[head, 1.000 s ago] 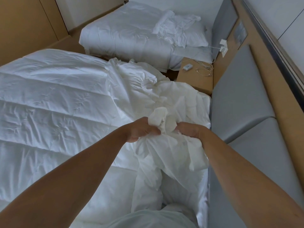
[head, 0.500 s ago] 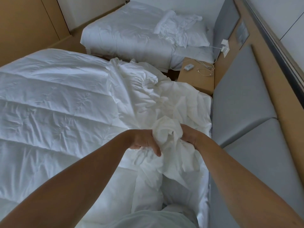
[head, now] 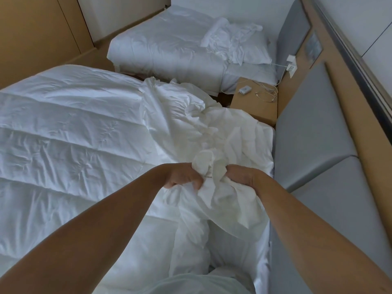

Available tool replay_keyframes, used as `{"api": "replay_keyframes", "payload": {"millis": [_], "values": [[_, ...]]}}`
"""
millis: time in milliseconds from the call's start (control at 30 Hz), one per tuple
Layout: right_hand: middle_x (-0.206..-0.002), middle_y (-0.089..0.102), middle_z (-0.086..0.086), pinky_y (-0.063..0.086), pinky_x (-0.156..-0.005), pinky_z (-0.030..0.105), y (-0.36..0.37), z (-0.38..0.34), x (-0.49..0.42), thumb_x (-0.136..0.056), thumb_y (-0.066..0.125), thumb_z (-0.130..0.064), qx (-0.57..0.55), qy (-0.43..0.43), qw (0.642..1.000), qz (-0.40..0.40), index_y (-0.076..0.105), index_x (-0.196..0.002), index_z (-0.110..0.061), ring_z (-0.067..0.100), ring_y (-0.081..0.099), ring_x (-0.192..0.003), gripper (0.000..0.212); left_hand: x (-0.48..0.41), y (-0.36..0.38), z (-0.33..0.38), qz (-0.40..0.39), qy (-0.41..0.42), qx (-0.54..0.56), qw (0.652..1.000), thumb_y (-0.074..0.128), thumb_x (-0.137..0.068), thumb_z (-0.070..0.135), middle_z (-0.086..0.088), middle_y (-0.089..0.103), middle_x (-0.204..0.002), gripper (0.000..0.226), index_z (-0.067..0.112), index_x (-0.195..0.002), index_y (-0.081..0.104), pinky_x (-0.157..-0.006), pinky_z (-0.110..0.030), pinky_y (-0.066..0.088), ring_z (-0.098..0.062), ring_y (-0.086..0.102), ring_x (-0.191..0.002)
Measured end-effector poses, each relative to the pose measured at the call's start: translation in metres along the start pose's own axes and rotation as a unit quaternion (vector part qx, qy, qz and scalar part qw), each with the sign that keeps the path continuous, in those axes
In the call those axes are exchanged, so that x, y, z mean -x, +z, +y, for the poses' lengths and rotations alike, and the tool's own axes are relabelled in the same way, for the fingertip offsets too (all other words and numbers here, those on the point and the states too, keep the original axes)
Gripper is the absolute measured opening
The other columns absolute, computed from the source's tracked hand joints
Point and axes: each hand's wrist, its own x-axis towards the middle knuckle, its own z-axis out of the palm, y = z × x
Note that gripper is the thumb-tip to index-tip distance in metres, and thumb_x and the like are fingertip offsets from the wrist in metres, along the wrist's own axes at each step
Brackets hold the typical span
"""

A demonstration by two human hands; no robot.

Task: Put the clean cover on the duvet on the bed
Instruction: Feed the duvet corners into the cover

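A white quilted duvet lies spread over the near bed, filling the left of the view. A crumpled, off-white clean cover is heaped on the bed's right side by the headboard. My left hand and my right hand are close together, both clenched on a bunched fold of the cover lifted a little above the bed. Loose cover cloth hangs down below my hands.
A grey padded headboard runs along the right. A wooden nightstand with a small white device and cables stands between the beds. A second bed with rumpled linen and a pillow sits at the back.
My hands have drawn slightly apart again on the bunched cover, after being pressed closer together half a second ago. The cloth between them has shifted.
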Motion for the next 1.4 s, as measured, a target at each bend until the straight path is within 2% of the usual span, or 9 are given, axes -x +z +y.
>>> {"api": "replay_keyframes", "payload": {"millis": [100,200,433,633,733,867,1067,1233,1400], "values": [[-0.110,0.065,-0.009,0.049,-0.083,0.010,0.004,0.004,0.008,-0.082,0.075,-0.044,-0.132,0.026,0.986,-0.102,0.066,-0.117,-0.027,-0.004,0.067,-0.092,0.040,0.000,0.001,-0.004,0.030,0.034,0.052,0.998,0.058,-0.066,0.005,-0.019,0.070,-0.113,0.059,0.008,-0.125,0.064,-0.091,-0.043,0.055,-0.036,0.067,-0.103],[-0.113,0.076,0.002,0.059,-0.079,0.029,0.009,0.008,0.006,-0.065,0.094,-0.033,-0.112,0.009,0.973,-0.200,0.080,-0.104,-0.030,0.018,0.073,-0.104,0.041,-0.003,0.005,-0.008,0.065,0.066,0.100,0.991,0.055,-0.079,0.017,-0.007,0.074,-0.106,0.043,0.012,-0.121,0.066,-0.090,-0.037,0.057,-0.024,0.069,-0.100],[-0.103,0.078,0.001,0.060,-0.074,0.027,0.013,0.010,0.000,-0.081,0.072,-0.025,-0.209,-0.054,0.976,0.017,0.074,-0.103,-0.026,0.020,0.075,-0.094,0.021,-0.009,0.002,-0.004,0.131,0.071,0.070,0.986,0.054,-0.084,0.016,-0.020,0.065,-0.120,0.049,0.000,-0.131,0.058,-0.098,-0.044,0.050,-0.036,0.063,-0.107],[-0.086,0.066,-0.008,0.050,-0.060,0.009,0.018,0.005,-0.009,-0.100,0.050,-0.006,-0.094,-0.091,0.981,0.145,0.062,-0.086,-0.032,0.005,0.062,-0.077,0.032,-0.005,0.006,-0.002,-0.020,0.057,0.033,0.998,0.078,-0.073,0.017,0.003,0.076,-0.111,0.037,0.033,-0.106,0.077,-0.084,-0.024,0.056,-0.016,0.072,-0.104],[-0.090,0.069,-0.002,0.053,-0.064,0.011,0.020,0.008,-0.010,-0.100,0.050,-0.001,-0.043,-0.098,0.984,0.144,0.067,-0.090,-0.024,0.015,0.065,-0.082,0.030,-0.005,0.004,-0.003,-0.028,0.018,-0.045,0.998,0.081,-0.072,0.007,0.002,0.075,-0.115,0.048,0.023,-0.117,0.071,-0.095,-0.029,0.053,-0.019,0.069,-0.111],[-0.130,0.062,0.024,0.045,-0.102,0.036,0.011,0.007,-0.007,-0.105,0.046,-0.005,0.014,-0.046,0.996,0.074,0.060,-0.128,0.007,0.037,0.058,-0.121,0.030,0.002,0.001,-0.008,0.015,0.063,0.000,0.998,0.068,-0.078,0.009,-0.001,0.075,-0.102,0.036,0.016,-0.113,0.069,-0.085,-0.031,0.057,-0.021,0.071,-0.096],[-0.116,0.072,-0.017,0.053,-0.083,0.020,0.010,0.001,0.011,-0.072,0.089,-0.035,-0.014,-0.036,0.991,-0.130,0.067,-0.112,-0.044,0.004,0.068,-0.106,0.047,-0.001,0.004,-0.011,0.111,0.117,0.059,0.985,0.056,-0.077,0.021,-0.020,0.071,-0.113,0.048,0.003,-0.120,0.067,-0.096,-0.048,0.053,-0.035,0.068,-0.104],[-0.098,0.078,-0.011,0.056,-0.067,0.016,0.004,0.000,0.005,-0.085,0.078,-0.017,-0.165,-0.059,0.981,-0.081,0.080,-0.090,-0.039,0.006,0.074,-0.089,0.023,-0.003,-0.001,-0.008,0.116,0.134,0.130,0.976,0.062,-0.080,0.029,-0.008,0.074,-0.101,0.033,0.016,-0.108,0.076,-0.081,-0.036,0.057,-0.029,0.071,-0.097],[-0.112,0.075,-0.001,0.053,-0.083,0.020,0.009,-0.004,-0.005,-0.086,0.072,-0.009,-0.125,-0.087,0.988,-0.009,0.071,-0.114,-0.022,0.014,0.069,-0.103,0.031,-0.001,-0.008,-0.024,0.031,0.030,0.118,0.992,0.065,-0.094,0.035,-0.006,0.076,-0.110,0.027,0.020,-0.114,0.074,-0.090,-0.034,0.059,-0.019,0.073,-0.100]]}}
